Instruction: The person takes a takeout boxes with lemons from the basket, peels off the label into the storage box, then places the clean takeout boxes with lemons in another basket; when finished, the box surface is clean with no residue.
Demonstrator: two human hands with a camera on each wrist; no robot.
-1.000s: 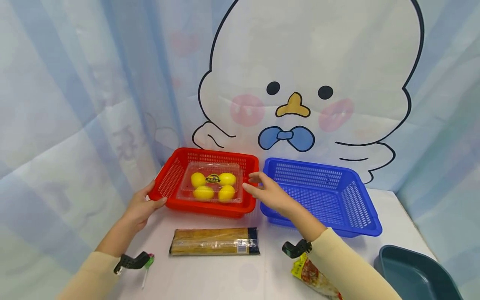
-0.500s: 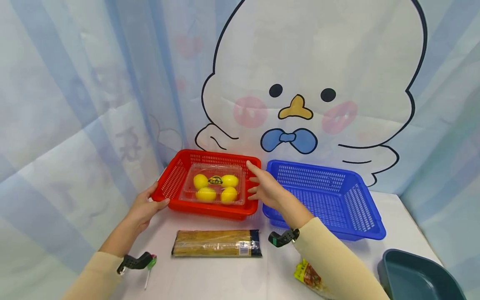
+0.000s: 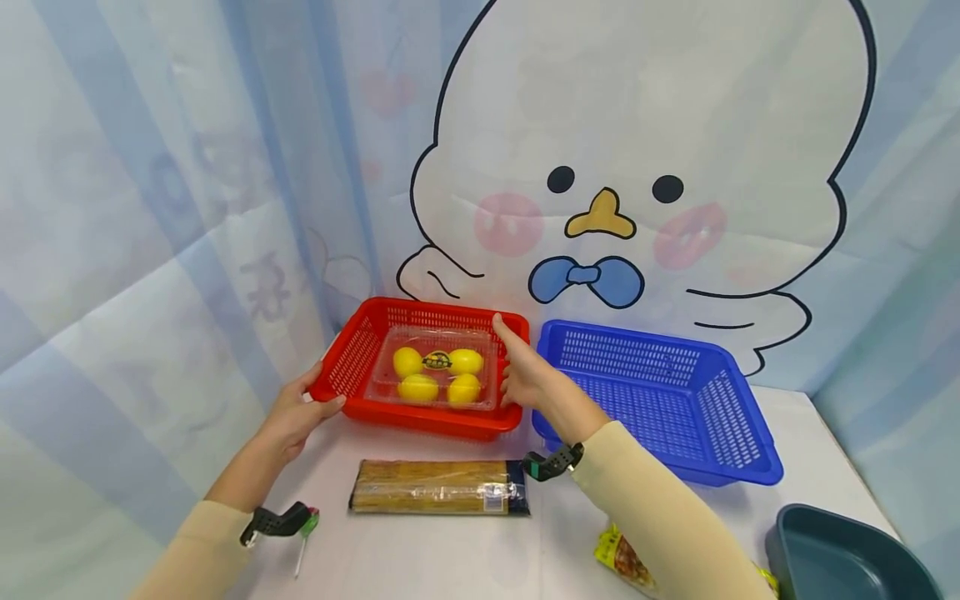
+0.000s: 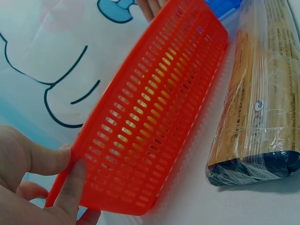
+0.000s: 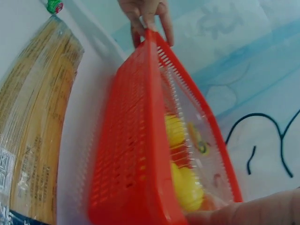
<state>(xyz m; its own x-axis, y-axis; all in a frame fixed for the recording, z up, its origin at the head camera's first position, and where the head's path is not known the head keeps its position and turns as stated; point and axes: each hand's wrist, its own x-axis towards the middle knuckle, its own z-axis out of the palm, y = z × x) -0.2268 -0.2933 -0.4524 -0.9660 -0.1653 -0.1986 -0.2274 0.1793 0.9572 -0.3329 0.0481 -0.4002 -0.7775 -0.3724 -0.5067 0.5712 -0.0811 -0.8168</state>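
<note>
In the head view, a red plastic basket point(image 3: 427, 421) holds a clear clamshell box point(image 3: 378, 387) with several yellow lemons point(image 3: 417, 388) inside. My left hand point(image 3: 292, 417) grips the basket's left rim, and the left wrist view shows thumb and fingers point(image 4: 70, 185) pinching that edge. At the right end, my right hand point(image 3: 536, 379) holds the rim, one digit stretched along its top and the others curled by the side. The right wrist view has only a blurred digit point(image 5: 253, 211) over the rim. Whether the basket touches the table cannot be told.
A blue basket point(image 3: 738, 475) stands close on the right. A packet of dry noodles point(image 3: 438, 487) lies in front of the red basket. Nearby are a lollipop point(image 3: 303, 537), a yellow food packet point(image 3: 622, 558) partly under the right arm, and a dark teal bin point(image 3: 847, 542). A printed curtain hangs behind.
My right hand has moved from above the red basket's right rim onto it, its fingers closing there. The left hand keeps its grip. The whole head view has shifted slightly.
</note>
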